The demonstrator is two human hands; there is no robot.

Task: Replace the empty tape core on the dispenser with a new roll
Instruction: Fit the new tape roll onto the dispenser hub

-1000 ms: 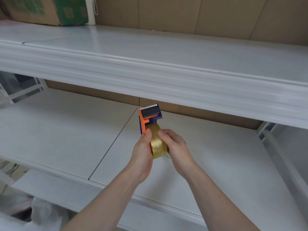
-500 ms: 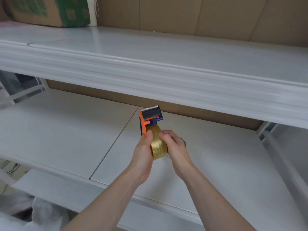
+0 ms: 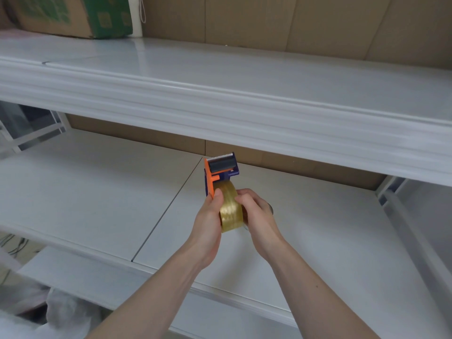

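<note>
Both hands meet over the lower shelf (image 3: 85, 192), a little toward 5 o'clock from the frame's middle. The left hand (image 3: 208, 221) grips the orange and blue tape dispenser (image 3: 217, 174) by its side, thumb pressed on the orange edge. The dispenser stands upright, its serrated blade and dark roller pointing to 12 o'clock. The new tape roll (image 3: 231, 209), clear with a yellowish tint, sits in the dispenser between the 2 hands. The right hand (image 3: 256, 214) closes on the roll's right side, fingers curled over its top edge. Above runs the upper shelf (image 3: 244, 77); at 11 o'clock a cardboard box (image 3: 73, 15) rests on it.
</note>
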